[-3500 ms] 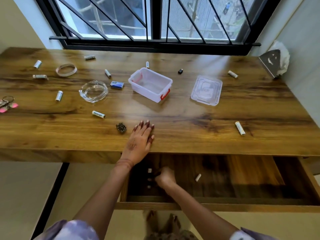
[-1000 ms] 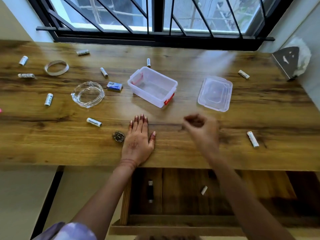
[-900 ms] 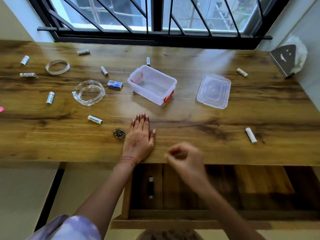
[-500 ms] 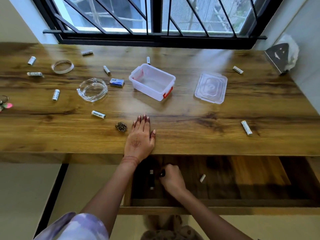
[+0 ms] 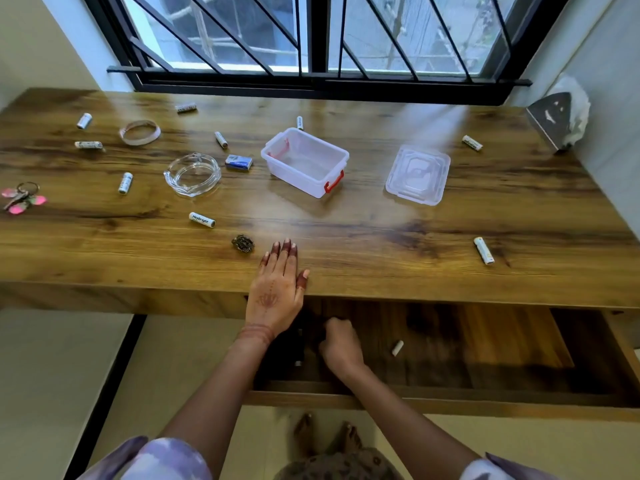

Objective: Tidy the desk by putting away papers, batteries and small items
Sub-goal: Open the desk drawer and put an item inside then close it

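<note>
My left hand [image 5: 277,289] lies flat on the front edge of the wooden desk [image 5: 381,244], holding nothing. My right hand [image 5: 341,346] is down in the open drawer [image 5: 502,344], fingers curled; what they hold is hidden. Beside it lie a dark stick-like item [image 5: 298,351] and a small white piece [image 5: 397,348]. Several white batteries are scattered on the desk, such as one battery [image 5: 202,219] left of my hand and another battery [image 5: 483,250] at the right. An empty clear box [image 5: 291,174] stands mid-desk, its lid [image 5: 417,174] to the right.
A glass ashtray [image 5: 173,176], a blue rectangular battery [image 5: 238,162], a tape ring [image 5: 124,135], keys [image 5: 21,197] and a small metal ornament [image 5: 242,243] lie on the left half. A napkin holder [image 5: 554,123] stands at the back right corner. Window bars run behind the desk.
My right hand came from above the desk, fingers pinched, down into the left part of the drawer. My left hand has stayed flat on the desk edge.
</note>
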Motion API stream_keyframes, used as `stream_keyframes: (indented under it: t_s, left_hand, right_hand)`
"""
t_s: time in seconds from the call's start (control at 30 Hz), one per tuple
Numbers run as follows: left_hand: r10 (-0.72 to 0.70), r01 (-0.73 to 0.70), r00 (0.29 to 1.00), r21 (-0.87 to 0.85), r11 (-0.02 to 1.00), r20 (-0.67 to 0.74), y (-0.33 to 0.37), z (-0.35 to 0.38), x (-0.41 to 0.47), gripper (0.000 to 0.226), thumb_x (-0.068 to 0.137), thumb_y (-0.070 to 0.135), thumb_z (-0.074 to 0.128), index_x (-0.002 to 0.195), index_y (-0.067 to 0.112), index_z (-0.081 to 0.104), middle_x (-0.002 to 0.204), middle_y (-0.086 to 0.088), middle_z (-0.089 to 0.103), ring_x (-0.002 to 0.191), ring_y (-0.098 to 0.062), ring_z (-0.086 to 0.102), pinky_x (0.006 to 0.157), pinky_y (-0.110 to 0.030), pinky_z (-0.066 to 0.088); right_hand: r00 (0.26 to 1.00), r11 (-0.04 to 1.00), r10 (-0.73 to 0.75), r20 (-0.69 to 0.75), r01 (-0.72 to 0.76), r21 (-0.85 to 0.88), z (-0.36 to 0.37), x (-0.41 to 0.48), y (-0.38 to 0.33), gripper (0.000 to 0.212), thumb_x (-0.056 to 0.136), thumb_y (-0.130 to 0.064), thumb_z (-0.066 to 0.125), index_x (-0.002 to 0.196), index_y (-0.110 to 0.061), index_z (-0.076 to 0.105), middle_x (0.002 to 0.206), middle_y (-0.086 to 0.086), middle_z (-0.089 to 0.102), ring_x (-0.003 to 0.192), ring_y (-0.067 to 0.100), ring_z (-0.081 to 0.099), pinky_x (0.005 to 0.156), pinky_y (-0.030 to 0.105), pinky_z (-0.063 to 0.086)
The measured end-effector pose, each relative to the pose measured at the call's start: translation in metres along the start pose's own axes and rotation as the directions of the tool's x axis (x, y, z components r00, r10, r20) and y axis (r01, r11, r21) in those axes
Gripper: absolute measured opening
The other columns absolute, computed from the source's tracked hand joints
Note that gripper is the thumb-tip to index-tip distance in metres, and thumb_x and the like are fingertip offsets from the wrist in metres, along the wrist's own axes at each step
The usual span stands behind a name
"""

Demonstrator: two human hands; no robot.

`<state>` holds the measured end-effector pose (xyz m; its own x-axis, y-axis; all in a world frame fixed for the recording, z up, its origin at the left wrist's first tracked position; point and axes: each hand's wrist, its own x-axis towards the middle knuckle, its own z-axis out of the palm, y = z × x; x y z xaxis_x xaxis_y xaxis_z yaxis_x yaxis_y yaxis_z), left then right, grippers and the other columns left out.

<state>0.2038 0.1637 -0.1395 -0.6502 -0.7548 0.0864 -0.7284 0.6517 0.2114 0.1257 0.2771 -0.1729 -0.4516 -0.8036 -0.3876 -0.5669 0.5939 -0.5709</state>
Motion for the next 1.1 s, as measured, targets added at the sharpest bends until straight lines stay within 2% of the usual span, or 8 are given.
stream_keyframes:
  t_s: [0.17,0.3,0.43,0.57,0.7,0.8,0.93,1.1]
  left_hand:
    - [-0.003,0.006,0.999,-0.066,0.998,0.045,0.005,-0.007,-0.019,0.079,0.085,0.055,-0.001,0.148,0.009,0.013,0.157,-0.007,0.010,0.146,-0.019,0.002,0.115,-0.028,-0.007]
    - [-0.037,0.059,0.994,-0.219,0.974,0.104,0.005,-0.017,-0.038,0.063,0.097,0.047,0.018,0.148,0.010,0.011,0.158,-0.005,0.010,0.145,-0.014,0.001,0.118,-0.027,-0.004]
    - [0.004,0.024,0.995,-0.296,0.955,0.096,0.002,-0.014,-0.073,0.098,0.074,0.081,-0.001,0.147,0.015,0.005,0.155,0.002,0.001,0.142,-0.008,-0.009,0.117,-0.028,-0.003]
    - [0.082,-0.049,0.990,-0.273,0.961,0.111,0.004,0.001,-0.114,0.095,0.069,0.085,-0.003,0.141,0.023,-0.004,0.153,0.007,-0.008,0.143,-0.010,-0.015,0.118,-0.030,-0.007]
    - [0.154,-0.146,0.987,-0.131,0.981,0.054,0.008,0.014,-0.153,0.092,0.078,0.080,0.004,0.143,0.016,0.004,0.153,0.003,-0.001,0.144,-0.015,-0.010,0.113,-0.022,-0.019]
    - [0.168,-0.167,0.984,-0.012,0.986,0.057,0.008,0.020,-0.170,0.087,0.085,0.074,0.007,0.144,0.011,0.011,0.154,-0.005,0.007,0.144,-0.021,-0.005,0.115,-0.030,-0.015]
    - [0.108,-0.112,0.992,0.058,0.992,0.064,0.011,0.022,-0.172,0.071,0.095,0.056,0.007,0.142,0.005,0.022,0.151,-0.013,0.025,0.142,-0.030,0.014,0.114,-0.031,-0.014]
    - [0.131,-0.130,0.991,0.135,0.982,0.000,0.009,0.026,-0.163,0.063,0.097,0.043,0.001,0.143,0.004,0.021,0.150,-0.014,0.024,0.145,-0.024,-0.011,0.116,-0.037,-0.007]
  right_hand:
    - [0.994,0.990,-0.059,-0.091,0.070,0.125,-0.020,-0.018,0.013,0.012,0.087,-0.014,0.060,0.097,-0.012,0.066,0.089,0.001,0.067,0.078,0.013,0.063,0.069,0.031,0.057]
    - [0.976,0.980,-0.139,-0.168,0.160,0.117,-0.052,-0.050,0.038,0.019,0.087,-0.025,0.061,0.104,-0.016,0.066,0.096,-0.004,0.066,0.080,0.001,0.055,0.065,0.011,0.044]
    - [0.957,0.978,-0.145,-0.253,0.176,0.108,-0.074,-0.088,0.076,0.027,0.081,-0.038,0.065,0.101,-0.019,0.065,0.092,-0.007,0.064,0.085,0.003,0.059,0.064,0.010,0.042]
    - [0.953,0.989,-0.108,-0.283,0.131,0.067,-0.070,-0.126,0.106,0.057,0.077,-0.057,0.059,0.115,-0.015,0.061,0.119,0.001,0.060,0.116,0.014,0.052,0.095,0.025,0.043]
    - [0.930,0.983,-0.171,-0.327,0.135,-0.128,-0.048,-0.153,0.123,0.095,0.073,-0.082,0.017,0.136,-0.015,0.041,0.144,-0.009,0.029,0.140,0.011,0.013,0.114,0.032,0.007]
    - [0.920,0.961,-0.214,-0.329,0.138,-0.239,-0.038,-0.157,0.129,0.085,0.083,-0.070,0.005,0.141,-0.012,0.027,0.147,-0.006,0.017,0.141,0.013,0.005,0.115,0.032,0.002]
    - [0.853,0.952,-0.225,-0.470,0.089,-0.294,-0.034,-0.152,0.127,0.041,0.089,-0.014,0.049,0.129,-0.003,0.047,0.136,0.013,0.050,0.133,0.026,0.030,0.117,0.030,0.007]
    - [0.833,0.938,-0.182,-0.522,-0.013,-0.347,-0.034,-0.140,0.119,0.075,0.052,0.020,0.075,0.120,-0.004,0.058,0.126,0.015,0.059,0.123,0.034,0.049,0.117,0.034,0.010]
